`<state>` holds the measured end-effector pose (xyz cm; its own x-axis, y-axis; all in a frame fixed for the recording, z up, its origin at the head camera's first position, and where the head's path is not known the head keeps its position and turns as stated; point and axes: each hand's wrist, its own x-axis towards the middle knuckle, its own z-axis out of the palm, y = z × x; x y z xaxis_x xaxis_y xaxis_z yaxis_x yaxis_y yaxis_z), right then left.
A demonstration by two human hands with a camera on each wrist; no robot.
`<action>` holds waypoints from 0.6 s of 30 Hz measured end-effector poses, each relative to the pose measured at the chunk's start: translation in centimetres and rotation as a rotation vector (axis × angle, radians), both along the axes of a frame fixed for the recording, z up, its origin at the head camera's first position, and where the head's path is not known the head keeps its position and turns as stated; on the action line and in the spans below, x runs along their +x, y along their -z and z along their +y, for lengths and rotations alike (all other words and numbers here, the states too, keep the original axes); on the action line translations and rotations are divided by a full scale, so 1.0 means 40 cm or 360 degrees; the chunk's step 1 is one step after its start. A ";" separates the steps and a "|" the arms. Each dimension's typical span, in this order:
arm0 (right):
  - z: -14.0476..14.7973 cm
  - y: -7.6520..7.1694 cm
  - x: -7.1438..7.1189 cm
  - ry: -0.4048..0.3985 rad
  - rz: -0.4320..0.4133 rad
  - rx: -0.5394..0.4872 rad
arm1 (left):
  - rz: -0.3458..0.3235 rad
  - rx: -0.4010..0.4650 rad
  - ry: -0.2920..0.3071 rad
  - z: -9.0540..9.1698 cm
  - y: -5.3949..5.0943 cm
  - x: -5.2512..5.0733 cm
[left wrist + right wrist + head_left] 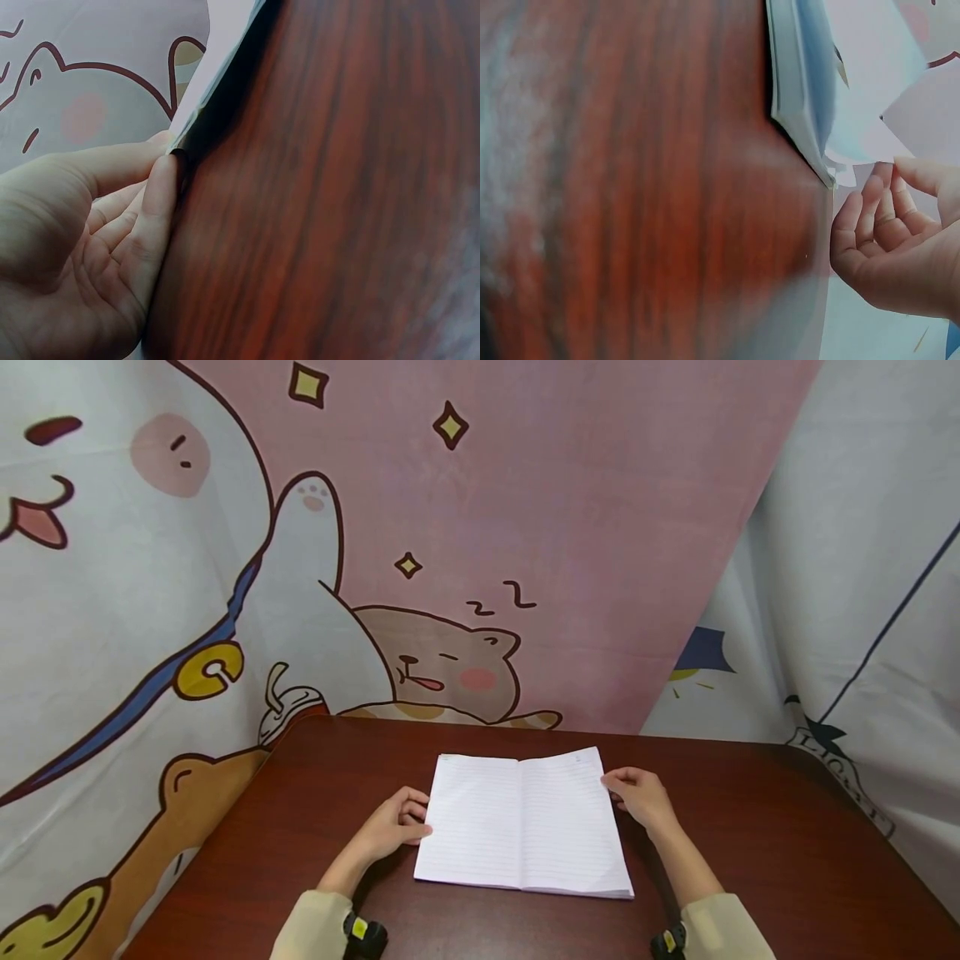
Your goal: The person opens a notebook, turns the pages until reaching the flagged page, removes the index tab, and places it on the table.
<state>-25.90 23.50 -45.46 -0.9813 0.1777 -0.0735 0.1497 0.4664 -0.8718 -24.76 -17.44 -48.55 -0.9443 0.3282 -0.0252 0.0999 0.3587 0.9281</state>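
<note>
An open notebook point(480, 822) with blank lined pages lies on the dark brown table. At its left edge my left hand point(393, 820) holds the page side, thumb on top and fingers beneath; the left wrist view shows this hand point(97, 232) pinching the edge. My right hand point(641, 797) pinches the right page near its upper outer edge. In the right wrist view, thumb and forefinger of that hand point(900, 225) grip a lifted page point(866, 112), which stands apart from the thicker stack point(799, 82) below.
The wooden table point(525, 931) reaches back to a pink cloth point(600, 527) printed with cartoon animals. A white cloth point(885, 635) hangs along the right side. Each wrist wears a black camera strap.
</note>
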 end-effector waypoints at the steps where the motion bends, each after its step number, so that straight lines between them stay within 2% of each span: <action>1: -0.001 0.001 0.000 -0.0002 -0.0001 -0.0004 | -0.0002 0.0001 -0.0003 0.000 0.001 0.000; 18: -0.004 -0.003 0.002 -0.0040 -0.0020 0.0062 | -0.0002 -0.0001 -0.0004 0.003 -0.010 0.008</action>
<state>-25.80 23.35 -45.34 -0.9846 0.1557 -0.0793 0.1482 0.5039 -0.8510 -24.45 -17.32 -48.16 -0.9451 0.3256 -0.0268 0.0976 0.3596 0.9280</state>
